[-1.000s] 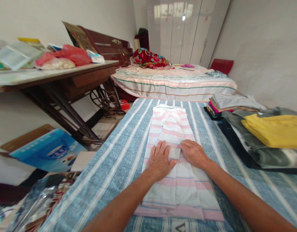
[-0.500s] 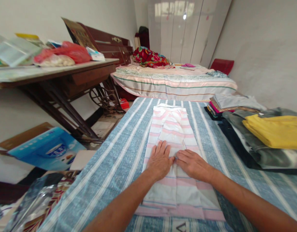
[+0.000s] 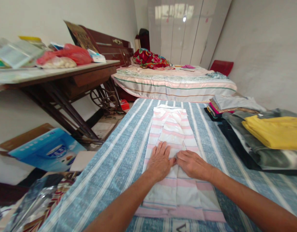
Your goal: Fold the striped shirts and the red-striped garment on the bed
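I'm working on a bed covered by a blue-and-white striped sheet. A folded pink-and-white striped shirt lies flat along the middle of it, long axis running away from me.

My left hand is palm down on the shirt about halfway up, fingers straight and slightly spread, gripping nothing. My right hand is just beside it, also flat and palm down with the fingers stretched toward the left hand. Thumb and fingertips nearly meet over a fold. I can't tell if they touch.

On the right side of the sheet there's a pile of folded clothes, dark and grey, with a yellow garment on top. A smaller folded stack sits beyond it.

A second bed with a pale pink-striped cover stands past the foot of this one, with a red floral blanket bunched on it.

On the left is a dark wooden desk with iron treadle legs. It carries papers and a red plastic bag. A blue printed box leans on the floor under it.

A glossy white wardrobe fills the far wall. The side walls are plain and light.
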A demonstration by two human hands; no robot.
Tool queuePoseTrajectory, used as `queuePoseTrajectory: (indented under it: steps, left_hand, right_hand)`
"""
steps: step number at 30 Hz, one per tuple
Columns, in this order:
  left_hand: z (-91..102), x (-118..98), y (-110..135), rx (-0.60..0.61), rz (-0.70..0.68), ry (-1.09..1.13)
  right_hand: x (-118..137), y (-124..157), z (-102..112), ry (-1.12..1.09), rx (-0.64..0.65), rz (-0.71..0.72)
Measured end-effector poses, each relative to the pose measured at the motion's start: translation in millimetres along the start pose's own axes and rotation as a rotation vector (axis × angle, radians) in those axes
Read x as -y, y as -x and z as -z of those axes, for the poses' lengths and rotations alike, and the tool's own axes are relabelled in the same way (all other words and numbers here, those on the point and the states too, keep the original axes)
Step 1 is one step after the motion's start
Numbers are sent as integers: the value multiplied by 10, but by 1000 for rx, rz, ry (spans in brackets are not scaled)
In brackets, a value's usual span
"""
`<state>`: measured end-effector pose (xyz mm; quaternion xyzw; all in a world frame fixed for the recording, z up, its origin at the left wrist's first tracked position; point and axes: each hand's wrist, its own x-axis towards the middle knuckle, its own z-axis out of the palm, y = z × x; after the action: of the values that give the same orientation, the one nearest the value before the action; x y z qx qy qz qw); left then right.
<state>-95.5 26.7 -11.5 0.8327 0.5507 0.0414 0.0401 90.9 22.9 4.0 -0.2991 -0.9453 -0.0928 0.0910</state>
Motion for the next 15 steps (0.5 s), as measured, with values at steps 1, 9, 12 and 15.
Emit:
queuePoseTrajectory:
  steps: [1, 9, 12, 15]
  left_hand:
    - [0, -1, 2, 3, -1, -1]
    - [-16, 5, -2, 8, 2, 20]
    - [-9, 9, 5, 14, 6, 25]
    - [54, 4, 4, 54, 15, 47]
  right_hand:
    - [7, 2, 18, -4, 16, -1]
    - [-24, -120, 43, -93, -86, -254]
    - [-155, -173, -86, -57, -87, -429]
    - [-341, -186, -195, -23, -81, -537]
